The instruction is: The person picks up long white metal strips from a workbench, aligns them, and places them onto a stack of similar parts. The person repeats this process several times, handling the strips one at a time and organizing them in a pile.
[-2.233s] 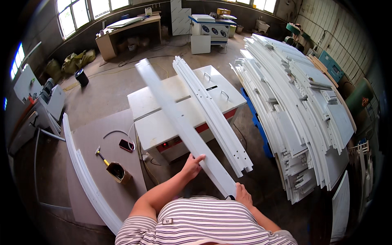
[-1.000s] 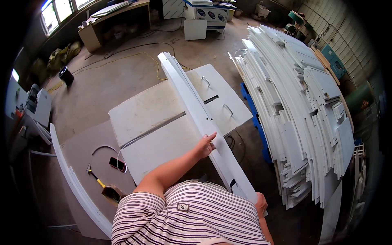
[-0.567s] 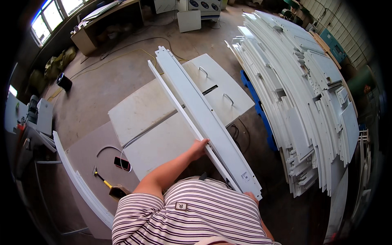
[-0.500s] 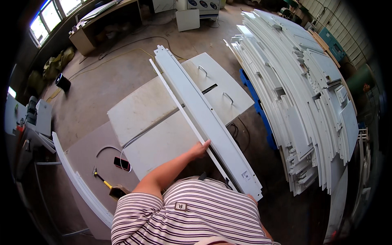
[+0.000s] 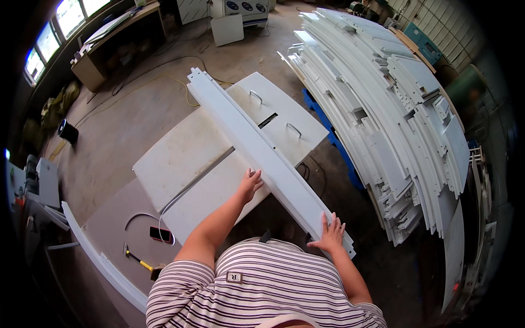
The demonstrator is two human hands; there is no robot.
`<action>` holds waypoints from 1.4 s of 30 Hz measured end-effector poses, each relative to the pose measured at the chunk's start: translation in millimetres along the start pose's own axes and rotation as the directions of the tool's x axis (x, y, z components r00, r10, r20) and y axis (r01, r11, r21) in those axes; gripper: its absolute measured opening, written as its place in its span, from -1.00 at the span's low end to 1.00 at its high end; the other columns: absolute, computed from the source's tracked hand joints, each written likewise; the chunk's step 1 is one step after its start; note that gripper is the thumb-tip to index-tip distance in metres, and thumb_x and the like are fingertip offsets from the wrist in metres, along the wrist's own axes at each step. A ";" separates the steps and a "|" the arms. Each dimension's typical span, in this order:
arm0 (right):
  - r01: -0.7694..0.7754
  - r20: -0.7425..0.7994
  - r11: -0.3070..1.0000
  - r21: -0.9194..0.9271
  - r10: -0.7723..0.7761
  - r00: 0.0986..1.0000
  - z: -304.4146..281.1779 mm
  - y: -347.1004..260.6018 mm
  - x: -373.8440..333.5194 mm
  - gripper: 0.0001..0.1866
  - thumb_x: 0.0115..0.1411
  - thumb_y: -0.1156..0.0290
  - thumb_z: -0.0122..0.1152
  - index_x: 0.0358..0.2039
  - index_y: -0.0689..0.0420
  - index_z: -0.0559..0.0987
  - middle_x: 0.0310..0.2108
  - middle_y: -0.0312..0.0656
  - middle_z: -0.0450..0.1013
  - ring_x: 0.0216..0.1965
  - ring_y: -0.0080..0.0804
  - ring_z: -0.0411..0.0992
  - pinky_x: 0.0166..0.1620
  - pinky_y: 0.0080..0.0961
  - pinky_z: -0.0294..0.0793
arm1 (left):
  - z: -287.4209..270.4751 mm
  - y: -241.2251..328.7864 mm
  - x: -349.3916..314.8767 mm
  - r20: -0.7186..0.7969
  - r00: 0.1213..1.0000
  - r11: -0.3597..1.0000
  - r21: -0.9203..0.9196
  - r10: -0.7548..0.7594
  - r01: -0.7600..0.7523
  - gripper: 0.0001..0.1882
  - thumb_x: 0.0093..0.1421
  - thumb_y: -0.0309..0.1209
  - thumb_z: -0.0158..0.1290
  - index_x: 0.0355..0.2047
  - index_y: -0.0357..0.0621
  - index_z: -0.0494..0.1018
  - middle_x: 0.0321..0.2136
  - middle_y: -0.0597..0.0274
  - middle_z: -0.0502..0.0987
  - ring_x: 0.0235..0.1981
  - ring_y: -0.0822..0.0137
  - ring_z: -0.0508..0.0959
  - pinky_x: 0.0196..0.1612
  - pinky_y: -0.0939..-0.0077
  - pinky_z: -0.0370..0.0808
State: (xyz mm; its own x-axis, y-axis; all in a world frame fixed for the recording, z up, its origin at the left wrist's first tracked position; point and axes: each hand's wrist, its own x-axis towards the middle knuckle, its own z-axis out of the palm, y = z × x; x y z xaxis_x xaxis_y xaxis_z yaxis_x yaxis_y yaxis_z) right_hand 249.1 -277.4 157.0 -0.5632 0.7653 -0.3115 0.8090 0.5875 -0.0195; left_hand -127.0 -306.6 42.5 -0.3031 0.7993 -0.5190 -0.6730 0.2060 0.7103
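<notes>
A long white panel [image 5: 246, 126] lies slantwise across a pale work surface [image 5: 186, 142], its near end in front of my body. My right hand [image 5: 331, 236] rests on that near end with its fingers spread. At the panel's left edge, about midway along, is my left hand [image 5: 251, 185], fingers apart and holding nothing; I cannot tell whether it touches the edge. The narrow white strip seen before no longer shows as a separate piece. Two metal handles [image 5: 293, 130] stand on the work surface to the right of the panel.
A tall stack of white panels [image 5: 377, 109] on a blue pallet [image 5: 333, 139] fills the right side. To the left are a phone [image 5: 162, 234], a yellow-handled hammer [image 5: 138, 259] and a long white strip [image 5: 98, 257]. A black bucket [image 5: 68, 132] stands on the floor.
My left hand has opened and let go of the narrow strip, which now lies against the panel. My right hand has come up onto the panel's near end. The view has shifted slightly.
</notes>
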 end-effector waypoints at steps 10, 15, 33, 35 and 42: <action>0.037 -0.108 0.999 0.020 -0.035 0.994 5.1 46.6 48.5 0.32 -0.40 0.08 0.52 0.35 -0.30 -0.13 0.18 0.05 -0.05 0.16 0.11 0.02 0.16 0.06 0.03 | 15.0 2.9 44.2 0.094 0.995 0.999 0.000 -0.041 0.042 -0.04 0.25 -0.11 0.08 0.35 -0.25 -0.32 0.27 0.03 0.04 0.24 0.14 0.18 0.32 0.18 0.10; 0.080 -0.101 0.997 -0.015 -0.081 0.992 2.3 87.1 68.9 0.33 -0.40 0.07 0.51 0.35 -0.25 -0.15 0.18 0.07 -0.08 0.17 0.13 -0.01 0.15 0.06 0.04 | 49.1 19.9 53.7 0.207 0.975 0.996 -0.021 -0.077 0.084 0.09 0.25 -0.08 0.06 0.30 -0.38 -0.54 0.38 -0.11 -0.27 0.37 0.03 -0.07 0.37 0.17 -0.03; 0.121 -0.067 0.986 -0.113 -0.129 0.989 27.7 183.4 153.5 -0.18 0.20 -0.09 0.05 0.36 -0.07 -0.01 0.29 0.00 0.00 0.23 0.04 0.08 0.16 0.20 0.02 | -108.0 23.7 -5.6 -0.896 0.296 0.923 0.240 0.330 -0.301 -0.42 0.22 -0.11 0.08 0.11 -0.21 0.22 -0.14 0.15 0.47 -0.16 0.31 0.48 -0.17 0.36 0.45; 0.242 -0.124 0.966 -0.093 -0.252 0.960 -6.1 151.1 187.9 -0.16 0.15 -0.04 0.12 0.35 -0.04 0.02 0.28 -0.03 0.02 0.25 0.04 0.08 0.17 0.16 0.04 | -195.0 1.7 -65.4 -0.917 -0.282 0.959 0.283 0.281 0.035 -0.37 0.17 -0.09 0.13 0.08 -0.20 0.19 -0.14 0.08 0.44 -0.16 0.21 0.45 -0.14 0.29 0.43; 0.573 -0.192 0.792 0.209 -0.542 0.818 -99.7 51.2 262.7 -0.17 -0.07 0.42 0.34 0.22 0.11 0.18 0.19 0.05 0.11 0.21 0.07 0.11 0.18 -0.08 0.16 | -302.3 -12.6 -188.2 -0.993 -0.025 0.963 0.102 0.112 0.251 -0.11 0.09 -0.15 0.18 0.32 -0.15 -0.01 0.21 -0.17 0.23 0.23 -0.10 0.23 0.22 0.14 0.20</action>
State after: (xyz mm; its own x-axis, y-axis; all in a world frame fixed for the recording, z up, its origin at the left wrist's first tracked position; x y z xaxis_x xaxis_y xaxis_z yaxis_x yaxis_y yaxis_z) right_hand 125.8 -20.0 168.9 -0.9314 0.3587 -0.0622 0.3533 0.8491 -0.3927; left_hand -265.4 -630.3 -12.5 -0.7381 -0.5575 -0.3800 -0.6549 0.4568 0.6020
